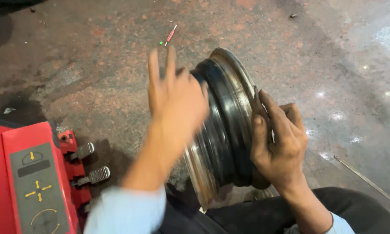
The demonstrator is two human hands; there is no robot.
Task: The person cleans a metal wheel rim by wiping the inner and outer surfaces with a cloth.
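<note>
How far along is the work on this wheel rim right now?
Done: the steel wheel rim is bare, no tyre on it, standing on edge on the floor. In hand: the right hand keeps a grip on its outer edge; the left hand, blurred with fingers spread, is at its other side. Left: the red machine and small red tool lie untouched.

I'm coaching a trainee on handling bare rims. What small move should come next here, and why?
Probably settle the left hand onto the steel wheel rim: it is blurred and open, while only the right hand grips the upright rim's edge.
</note>
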